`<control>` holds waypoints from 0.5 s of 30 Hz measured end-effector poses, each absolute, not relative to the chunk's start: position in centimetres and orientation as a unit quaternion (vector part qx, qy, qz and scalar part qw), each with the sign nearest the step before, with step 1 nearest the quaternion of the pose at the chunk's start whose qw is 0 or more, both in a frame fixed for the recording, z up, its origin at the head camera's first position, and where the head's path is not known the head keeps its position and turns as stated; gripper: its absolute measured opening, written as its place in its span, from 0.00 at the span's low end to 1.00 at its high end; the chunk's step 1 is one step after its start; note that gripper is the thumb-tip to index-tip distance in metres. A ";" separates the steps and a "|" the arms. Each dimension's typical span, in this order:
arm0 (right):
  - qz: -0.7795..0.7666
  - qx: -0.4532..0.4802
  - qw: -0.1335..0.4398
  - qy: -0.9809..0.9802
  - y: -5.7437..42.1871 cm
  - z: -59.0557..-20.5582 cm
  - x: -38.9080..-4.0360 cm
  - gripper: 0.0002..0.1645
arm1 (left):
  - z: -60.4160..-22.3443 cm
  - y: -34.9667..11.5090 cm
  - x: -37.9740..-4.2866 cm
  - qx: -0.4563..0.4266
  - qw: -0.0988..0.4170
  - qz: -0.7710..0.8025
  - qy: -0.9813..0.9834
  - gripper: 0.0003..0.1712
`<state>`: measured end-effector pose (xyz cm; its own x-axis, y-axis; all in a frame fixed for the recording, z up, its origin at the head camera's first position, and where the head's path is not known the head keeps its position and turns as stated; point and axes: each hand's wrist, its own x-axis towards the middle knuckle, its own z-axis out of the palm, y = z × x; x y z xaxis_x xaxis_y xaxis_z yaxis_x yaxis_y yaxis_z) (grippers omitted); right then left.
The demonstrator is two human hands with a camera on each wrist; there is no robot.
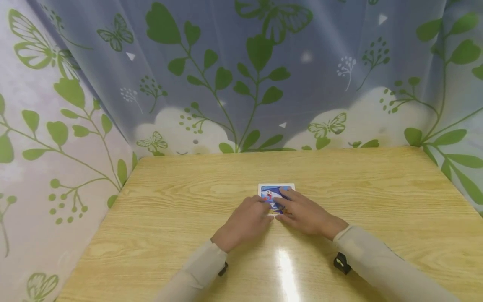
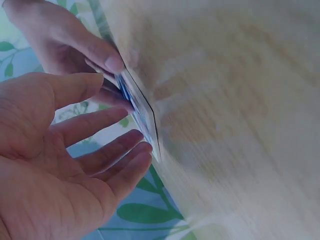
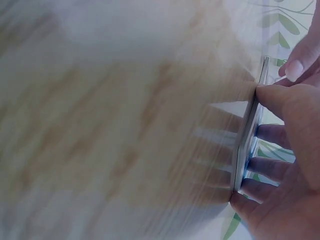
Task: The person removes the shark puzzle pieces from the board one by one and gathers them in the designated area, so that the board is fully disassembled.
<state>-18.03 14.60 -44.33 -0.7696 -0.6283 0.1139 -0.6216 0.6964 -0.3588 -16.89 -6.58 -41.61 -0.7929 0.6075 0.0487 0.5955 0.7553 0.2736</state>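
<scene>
A small, flat picture board [image 1: 276,189] with a white border and a blue, cartoon-like picture lies on the wooden table. My left hand [image 1: 247,220] comes in from its left side, with fairly straight fingertips over the picture and along the left edge. The left thumb [image 2: 82,89] is apart from the board in the left wrist view. From the right, my right hand [image 1: 307,214] holds the board, thumb [image 3: 270,97] at the near edge and little finger [image 3: 242,205] at another edge. Its middle fingers rest over the picture. Both hands hide parts of the picture.
The light wooden table [image 1: 181,184] spreads around the board on all sides. A curtain [image 1: 211,84] with green leaves and butterflies hangs behind it, and similar cloth [image 1: 49,167] lines the left side. A bright reflection lies on the tabletop in front of the hands.
</scene>
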 end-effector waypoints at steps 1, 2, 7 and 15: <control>-0.192 -0.339 0.009 0.921 14.6 -44.3 -18.0 0.31 | -41.6 -6.6 -17.2 0.308 0.026 0.150 0.939 0.16; -0.193 -0.339 0.009 0.921 14.6 -44.3 -18.0 0.31 | -41.6 -6.7 -17.5 0.292 0.033 0.162 0.942 0.17; -0.191 -0.338 0.014 0.921 14.4 -44.3 -18.1 0.32 | -41.4 -7.4 -19.1 0.220 0.054 0.222 0.948 0.23; -0.185 -0.329 0.027 0.926 14.6 -44.2 -18.2 0.33 | -41.7 -7.6 -21.4 0.166 0.043 0.291 0.941 0.23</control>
